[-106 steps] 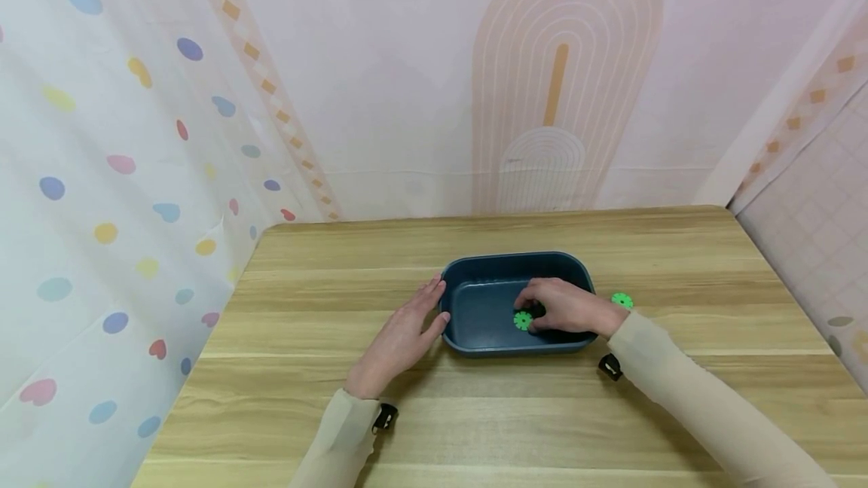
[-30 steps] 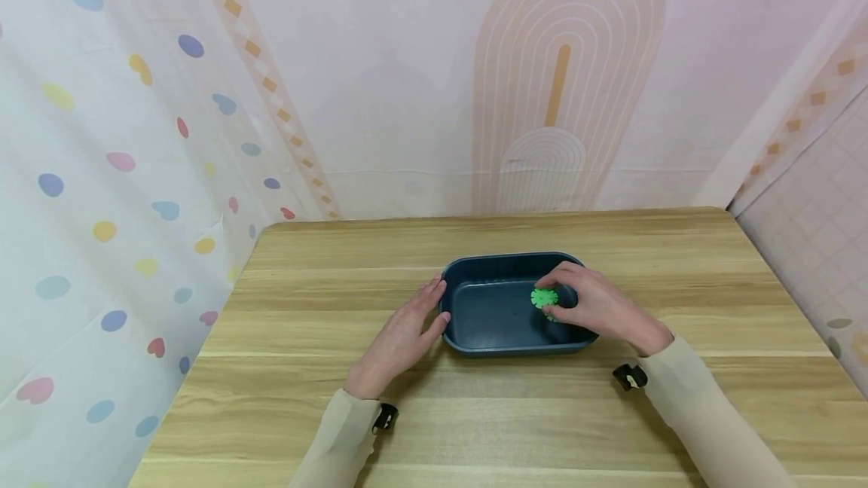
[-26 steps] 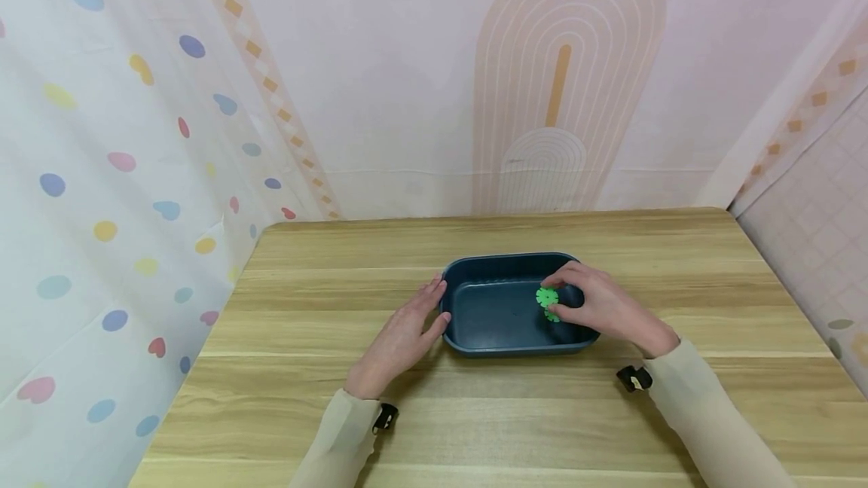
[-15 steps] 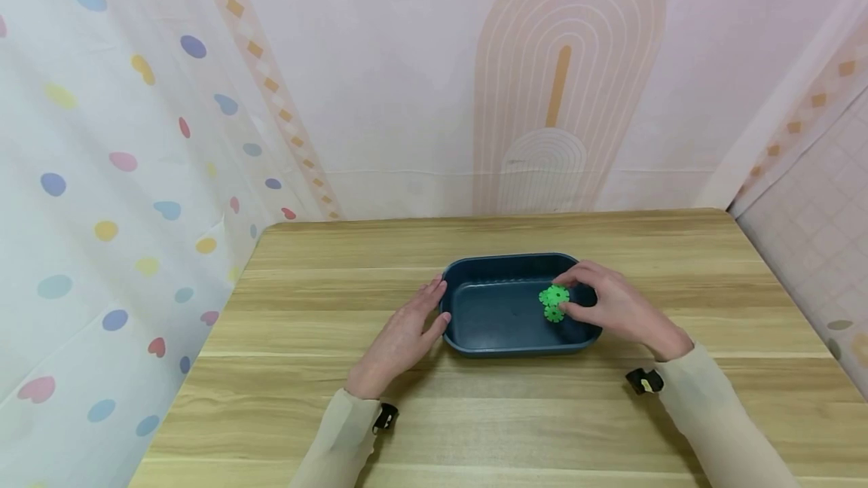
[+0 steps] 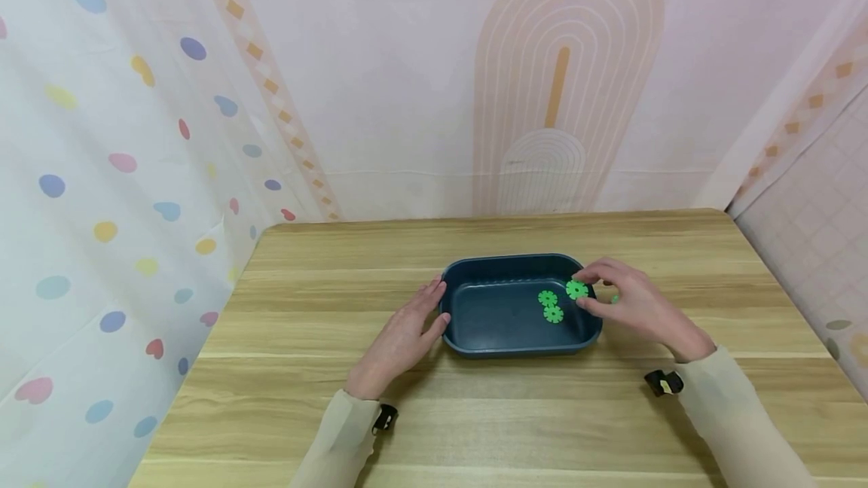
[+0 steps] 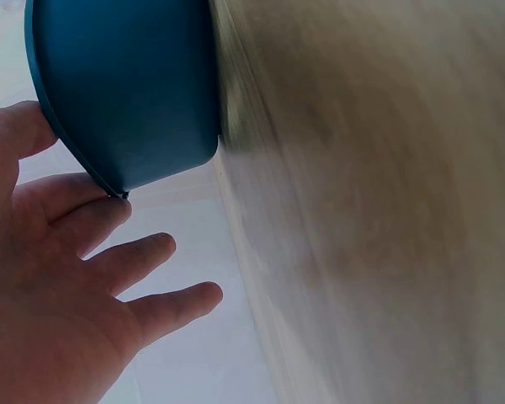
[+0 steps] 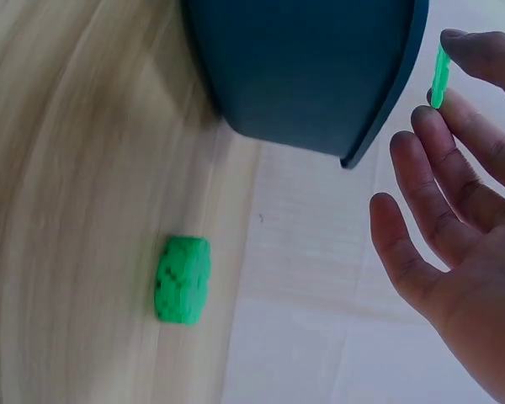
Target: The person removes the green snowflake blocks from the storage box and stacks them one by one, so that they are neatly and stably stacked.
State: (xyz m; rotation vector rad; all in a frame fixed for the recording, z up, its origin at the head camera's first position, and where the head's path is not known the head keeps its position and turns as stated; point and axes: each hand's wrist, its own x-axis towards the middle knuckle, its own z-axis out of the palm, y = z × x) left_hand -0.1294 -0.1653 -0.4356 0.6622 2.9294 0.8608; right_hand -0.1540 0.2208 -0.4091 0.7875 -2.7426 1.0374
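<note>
A dark blue oblong tray (image 5: 522, 352) stands on the table. Two green notched plastic discs (image 5: 553, 314) lie side by side in its right part. Thumb and fingertips of my right hand (image 5: 634, 300) pinch another such disc (image 5: 577, 290) by its edges, above the tray's right end. In the right wrist view that disc (image 7: 440, 77) appears edge-on between thumb and fingers, the other fingers spread. My left hand (image 5: 403, 330) rests its thumb and fingertips against the tray's left rim (image 6: 76, 156), fingers extended.
A stack of green discs (image 7: 183, 280) stands on the table to the right of the tray, mostly hidden behind the right hand in the head view. Wooden tabletop (image 5: 325, 277) surrounds the tray. A patterned curtain (image 5: 407, 96) hangs behind the table's back edge.
My right hand has shifted right with a green disc, from over the tray's middle to its right end, uncovering the two discs lying inside. The left hand has stayed at the left rim.
</note>
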